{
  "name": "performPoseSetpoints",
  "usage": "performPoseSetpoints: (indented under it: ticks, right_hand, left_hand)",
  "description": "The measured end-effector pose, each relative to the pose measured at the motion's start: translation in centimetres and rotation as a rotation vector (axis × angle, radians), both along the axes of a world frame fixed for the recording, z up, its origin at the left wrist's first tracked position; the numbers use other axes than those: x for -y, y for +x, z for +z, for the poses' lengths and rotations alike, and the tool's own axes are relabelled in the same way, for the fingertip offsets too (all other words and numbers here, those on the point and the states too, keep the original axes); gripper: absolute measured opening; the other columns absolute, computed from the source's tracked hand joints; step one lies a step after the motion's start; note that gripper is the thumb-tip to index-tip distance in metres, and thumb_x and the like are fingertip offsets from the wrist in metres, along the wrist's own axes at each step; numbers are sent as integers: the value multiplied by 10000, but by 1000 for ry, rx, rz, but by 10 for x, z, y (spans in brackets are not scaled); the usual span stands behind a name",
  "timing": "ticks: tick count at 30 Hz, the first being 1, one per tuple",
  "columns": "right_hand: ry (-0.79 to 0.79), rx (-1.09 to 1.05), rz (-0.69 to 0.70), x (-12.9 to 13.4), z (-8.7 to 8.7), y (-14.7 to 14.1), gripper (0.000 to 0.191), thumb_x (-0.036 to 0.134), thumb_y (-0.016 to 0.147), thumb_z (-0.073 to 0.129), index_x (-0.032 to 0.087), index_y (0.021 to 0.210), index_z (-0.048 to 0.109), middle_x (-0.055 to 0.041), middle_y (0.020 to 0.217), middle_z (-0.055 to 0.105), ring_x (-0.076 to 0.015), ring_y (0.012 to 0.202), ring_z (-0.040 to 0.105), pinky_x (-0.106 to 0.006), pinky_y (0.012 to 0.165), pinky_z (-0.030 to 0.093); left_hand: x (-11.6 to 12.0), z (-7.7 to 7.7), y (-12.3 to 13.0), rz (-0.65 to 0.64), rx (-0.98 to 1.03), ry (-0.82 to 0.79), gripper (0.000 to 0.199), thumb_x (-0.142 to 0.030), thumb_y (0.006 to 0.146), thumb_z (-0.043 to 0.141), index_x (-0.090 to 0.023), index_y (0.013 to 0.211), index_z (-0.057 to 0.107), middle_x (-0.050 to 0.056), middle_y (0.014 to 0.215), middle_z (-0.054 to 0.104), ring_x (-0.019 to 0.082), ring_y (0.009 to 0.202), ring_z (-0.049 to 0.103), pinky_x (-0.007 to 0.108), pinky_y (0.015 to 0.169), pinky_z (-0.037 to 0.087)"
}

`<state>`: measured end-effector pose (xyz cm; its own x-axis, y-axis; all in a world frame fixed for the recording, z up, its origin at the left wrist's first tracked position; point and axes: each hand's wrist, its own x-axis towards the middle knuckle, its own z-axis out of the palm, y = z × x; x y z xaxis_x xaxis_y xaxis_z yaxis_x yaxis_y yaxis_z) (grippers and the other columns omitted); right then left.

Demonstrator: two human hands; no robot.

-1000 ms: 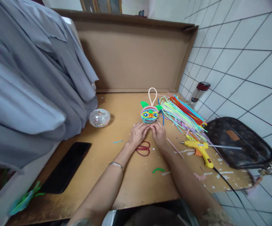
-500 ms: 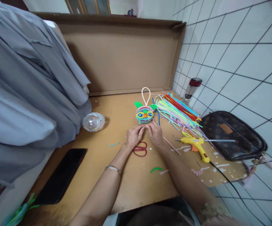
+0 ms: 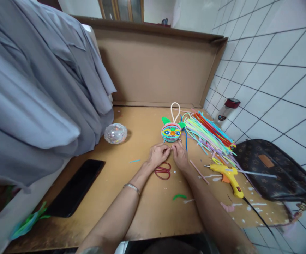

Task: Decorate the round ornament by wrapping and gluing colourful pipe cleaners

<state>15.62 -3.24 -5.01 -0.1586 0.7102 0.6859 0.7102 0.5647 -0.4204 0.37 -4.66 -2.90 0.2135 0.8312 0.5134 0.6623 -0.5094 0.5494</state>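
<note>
My left hand (image 3: 159,154) and my right hand (image 3: 179,153) meet fingertip to fingertip over the middle of the table, both with fingers pinched closed. Whatever lies between the fingertips is too small to make out. Just beyond them stands a clear ball decorated as an animal face (image 3: 171,133), with green ears, blue eyes, an orange nose and a cream loop on top. Red-handled scissors (image 3: 162,171) lie beneath my wrists, partly hidden by my left hand. A short pink pipe cleaner (image 3: 199,172) rests beside my right wrist.
Colourful pipe cleaners (image 3: 208,130) are heaped at the right, near a yellow glue gun (image 3: 227,171), a brown bag (image 3: 277,169) and a bottle (image 3: 227,111). To the left are a clear ball (image 3: 115,133), a phone (image 3: 77,187) and grey cloth (image 3: 44,88). A green piece (image 3: 179,196) lies in front.
The whole view has shifted, so things appear further right and mostly a little lower. My hands stay together in front of the decorated ball, fingers still pinched.
</note>
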Motion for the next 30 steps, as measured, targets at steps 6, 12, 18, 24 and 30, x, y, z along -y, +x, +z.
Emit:
performPoseSetpoints:
  ticks: [6, 12, 18, 24, 30]
  right_hand:
    - [-6, 18, 19, -6, -6, 2, 294, 270, 987, 343, 241, 761, 529, -54, 767, 592, -226, 783, 569, -366, 765, 479]
    - [-50, 30, 37, -8, -8, 5, 275, 282, 975, 372, 233, 764, 541, -61, 775, 604, -228, 766, 574, -361, 717, 477]
    - [-97, -14, 36, -8, -2, 9, 253, 297, 951, 407, 229, 774, 574, -70, 810, 626, -235, 805, 580, -392, 809, 497]
    - [-130, -42, 25, -6, 1, 10, 223, 315, 914, 437, 237, 775, 593, -62, 809, 633, -244, 816, 584, -411, 833, 500]
    - [-150, -23, 0, -4, 3, 8, 220, 333, 891, 446, 230, 757, 588, -70, 798, 622, -245, 807, 582, -388, 771, 494]
  left_hand:
    - [-3, 0, 2, 56, -12, -107, 189, -269, 865, 593, -226, 731, 718, 28, 721, 710, 165, 671, 623, 274, 629, 433]
    - [-4, 3, 1, 51, -38, -180, 179, -297, 872, 598, -228, 758, 718, 23, 769, 726, 164, 687, 626, 268, 628, 416]
    - [-4, 2, 0, 1, -71, -191, 247, -364, 909, 551, -223, 813, 731, 25, 828, 732, 156, 728, 630, 250, 654, 426]
    - [-8, 0, 1, 29, -74, -236, 245, -359, 909, 549, -215, 834, 733, 31, 849, 738, 156, 747, 633, 246, 675, 440]
    - [-11, -6, 1, 12, -66, -235, 166, -330, 866, 611, -218, 827, 727, 29, 849, 732, 167, 758, 638, 257, 694, 450]
